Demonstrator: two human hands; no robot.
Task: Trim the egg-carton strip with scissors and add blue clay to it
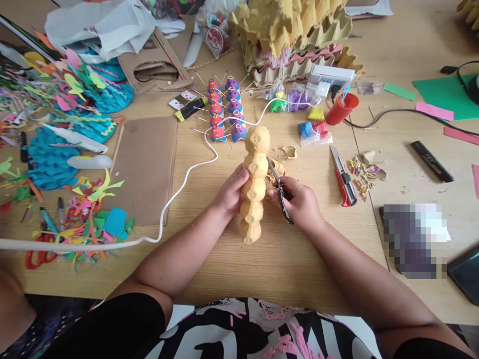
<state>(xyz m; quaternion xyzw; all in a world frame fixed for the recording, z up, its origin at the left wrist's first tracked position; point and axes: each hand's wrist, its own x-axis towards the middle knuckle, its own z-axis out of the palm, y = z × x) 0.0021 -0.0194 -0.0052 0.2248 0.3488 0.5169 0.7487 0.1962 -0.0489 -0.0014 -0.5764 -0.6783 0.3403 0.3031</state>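
Yellow carton strip (253, 192) in left fingers (242, 174)

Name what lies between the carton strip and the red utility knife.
Between strip and knife, the head view shows scissors, the right hand holding them, carton scraps, then bare tabletop.

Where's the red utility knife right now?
In the head view, the red utility knife lies on the table, to the right of the right hand and just left of the small pile of scraps.
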